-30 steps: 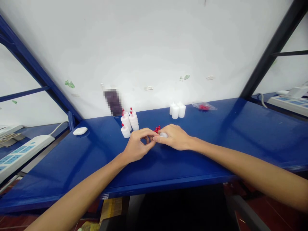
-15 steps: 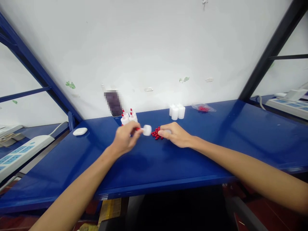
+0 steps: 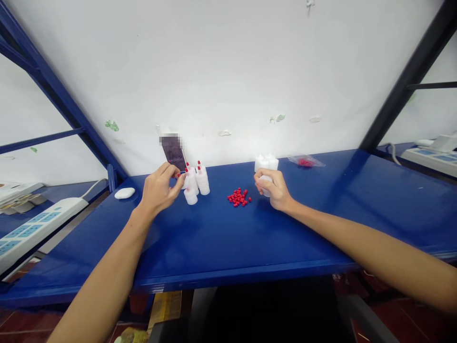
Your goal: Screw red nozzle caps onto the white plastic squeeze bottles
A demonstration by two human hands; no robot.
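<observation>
My left hand [image 3: 160, 186] is at the left, thumb and forefinger pinched at the red tip of a white squeeze bottle, beside a group of upright squeeze bottles [image 3: 202, 182] with red caps. A short white bottle [image 3: 190, 196] stands at the front of that group. My right hand [image 3: 274, 189] is wrapped round a white bottle [image 3: 265, 179], partly hidden by the fingers. Between the hands lies a loose pile of small red caps [image 3: 236, 197] on the blue table [image 3: 228, 243].
White bottles [image 3: 273, 163] without red caps stand behind my right hand. A clear bag of red caps [image 3: 306, 162] lies farther right. A dark phone [image 3: 174, 153] leans on the wall. A white oval object [image 3: 124, 193] and a power strip [image 3: 44, 228] are at the left.
My left hand has moved left with the red-tipped bottle, from the pile to the bottle group. My right hand has moved right and away from the red caps, still holding its white bottle.
</observation>
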